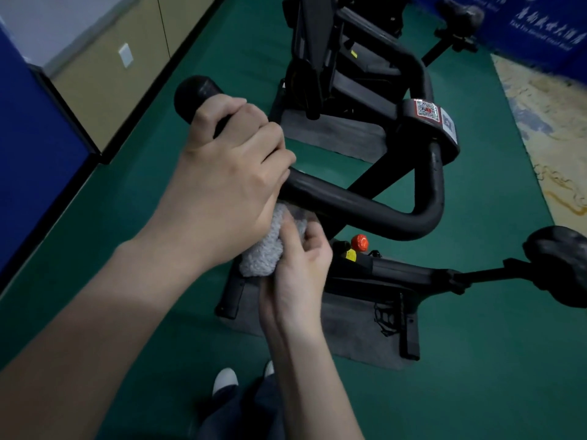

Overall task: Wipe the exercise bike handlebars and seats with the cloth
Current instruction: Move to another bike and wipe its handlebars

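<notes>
While the left hand [228, 173] clasps the handlebar [365, 204], the right hand's [298, 265] grip bunches the cloth [266, 249].

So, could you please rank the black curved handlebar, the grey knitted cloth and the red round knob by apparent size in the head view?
1. Black curved handlebar
2. Grey knitted cloth, partly hidden by both hands
3. Red round knob

floor [476, 392]: green | near bike on grey mat [359, 341] | far bike on second mat [333, 134]
</notes>
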`<state>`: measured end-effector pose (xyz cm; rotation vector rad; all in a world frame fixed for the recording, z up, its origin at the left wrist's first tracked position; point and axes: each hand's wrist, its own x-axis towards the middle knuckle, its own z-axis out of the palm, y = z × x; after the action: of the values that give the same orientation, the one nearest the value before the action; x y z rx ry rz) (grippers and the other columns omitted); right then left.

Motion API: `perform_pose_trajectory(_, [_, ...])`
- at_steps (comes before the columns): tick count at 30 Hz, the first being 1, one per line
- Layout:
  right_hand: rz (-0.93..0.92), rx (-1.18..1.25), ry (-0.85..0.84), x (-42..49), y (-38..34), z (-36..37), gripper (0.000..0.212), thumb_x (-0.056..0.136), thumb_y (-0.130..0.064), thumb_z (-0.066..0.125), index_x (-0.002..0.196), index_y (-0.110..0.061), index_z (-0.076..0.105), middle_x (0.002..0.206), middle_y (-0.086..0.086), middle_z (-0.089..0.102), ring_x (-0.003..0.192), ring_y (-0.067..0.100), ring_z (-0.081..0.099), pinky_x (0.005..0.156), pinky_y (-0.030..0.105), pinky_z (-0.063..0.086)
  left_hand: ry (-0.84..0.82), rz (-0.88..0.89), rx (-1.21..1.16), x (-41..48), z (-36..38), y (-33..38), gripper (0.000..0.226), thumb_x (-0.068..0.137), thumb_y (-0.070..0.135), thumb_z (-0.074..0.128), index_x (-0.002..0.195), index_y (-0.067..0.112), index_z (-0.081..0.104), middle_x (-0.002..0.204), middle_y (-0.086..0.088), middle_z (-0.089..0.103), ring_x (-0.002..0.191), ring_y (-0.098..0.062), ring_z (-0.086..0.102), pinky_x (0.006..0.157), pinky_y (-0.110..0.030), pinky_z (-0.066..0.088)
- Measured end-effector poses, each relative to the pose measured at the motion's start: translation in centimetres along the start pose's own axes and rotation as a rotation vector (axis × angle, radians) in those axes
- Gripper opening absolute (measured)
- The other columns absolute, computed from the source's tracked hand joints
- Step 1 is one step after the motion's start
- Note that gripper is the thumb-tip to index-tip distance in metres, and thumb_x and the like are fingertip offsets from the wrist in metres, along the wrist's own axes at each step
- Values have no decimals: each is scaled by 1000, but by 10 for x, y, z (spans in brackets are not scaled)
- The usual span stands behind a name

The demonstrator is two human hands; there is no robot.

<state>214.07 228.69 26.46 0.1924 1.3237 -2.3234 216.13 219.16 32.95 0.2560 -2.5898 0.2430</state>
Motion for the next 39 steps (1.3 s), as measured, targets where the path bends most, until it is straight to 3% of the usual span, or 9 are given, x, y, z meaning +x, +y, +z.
perform_pose_trajectory(6, [-118, 83, 188, 13, -27, -22, 19, 89, 9, 52, 84, -9, 58, 77, 7, 64, 83, 25, 59, 91, 46, 45, 8, -2, 7, -2, 0, 0, 28, 98, 20, 41, 101, 12, 68, 96, -1, 64, 105, -27, 54, 107, -33, 11])
perform_pose_trajectory(13, [53, 141, 30, 6, -29, -19, 16, 91, 5, 52, 82, -7, 58, 68, 4, 68, 62, 13, 65, 59, 23, 54, 22, -42, -137, 2, 1, 32, 31, 96, 26, 43, 108, 10, 67, 102, -4, 64, 110, -27, 55, 115, -43, 11])
perform_pose_trajectory(16, [-14, 203, 137, 12, -47, -36, 22, 91, 8, 47, 83, -9, 58, 67, 1, 68, 61, 11, 65, 59, 24, 55, -38, -44, -197, 1, 9, 52, 33, 98, 28, 42, 116, 11, 64, 109, -3, 64, 112, -23, 56, 116, -44, 16])
perform_pose_trajectory(20, [10, 148, 129, 11, -50, -46, 18, 91, 3, 50, 86, -9, 63, 77, 6, 68, 71, 18, 64, 73, 37, 51, -56, -87, -187, 0, 20, 58, 36, 99, 32, 40, 117, 13, 64, 108, -1, 65, 104, -22, 59, 111, -38, 20])
perform_pose_trajectory(24, [73, 115, 64, 5, -53, -53, 12, 87, -4, 57, 85, -10, 68, 77, 7, 70, 66, 16, 66, 60, 30, 56, -19, -114, -189, 2, 25, 59, 33, 99, 36, 42, 109, 15, 65, 101, 2, 65, 98, -22, 60, 103, -36, 23])
perform_pose_trajectory(26, [-31, 143, 241, 8, -60, -63, 24, 89, 0, 56, 79, -14, 72, 77, 6, 72, 66, 16, 67, 61, 30, 58, 9, -121, -200, 2, 27, 60, 30, 98, 36, 44, 106, 16, 66, 99, 3, 66, 96, -21, 60, 100, -35, 24])
perform_pose_trajectory(32, [-538, -126, 692, 18, -65, -72, 19, 92, -4, 57, 108, -11, 65, 100, 2, 71, 94, 11, 68, 78, 18, 53, 57, -136, -226, 3, 28, 61, 26, 95, 34, 49, 102, 16, 67, 96, 3, 66, 93, -22, 61, 98, -34, 23])
perform_pose_trajectory(36, [-846, -525, 659, 24, -73, -71, 23, 89, -2, 58, 109, -11, 66, 105, 4, 66, 99, 9, 63, 88, 17, 48, 56, -148, -237, 3, 28, 62, 25, 95, 33, 49, 102, 17, 66, 95, 3, 65, 92, -23, 61, 99, -34, 22])
perform_pose_trajectory(39, [-1064, -914, 448, 17, -71, -74, 29, 84, 8, 56, 104, -9, 68, 99, -11, 62, 94, 17, 54, 85, 15, 42, 56, -153, -236, 3, 29, 62, 25, 95, 33, 49, 102, 17, 66, 95, 3, 65, 92, -23, 60, 99, -34, 22])
